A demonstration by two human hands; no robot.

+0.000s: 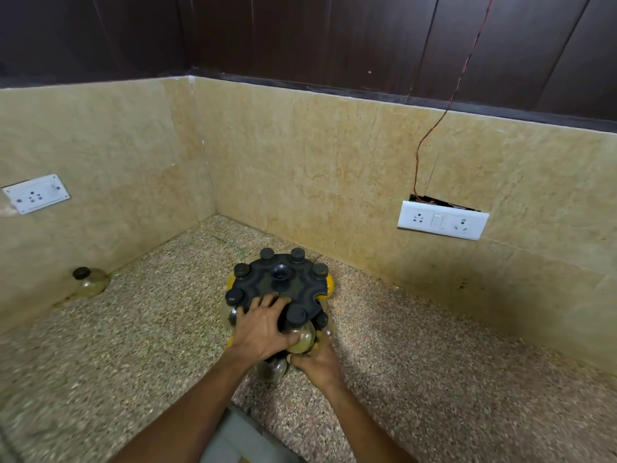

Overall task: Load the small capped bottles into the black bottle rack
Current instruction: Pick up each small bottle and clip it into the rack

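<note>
At rack (267,285) rim, both hands.

Rack (267,284) mid-counter (434,362); lone bottle (89,280) far left (against wall).

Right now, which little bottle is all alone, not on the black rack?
The bottle by the left wall, standing on the counter away from both hands. The other capped bottles all sit around the black rack.
</note>
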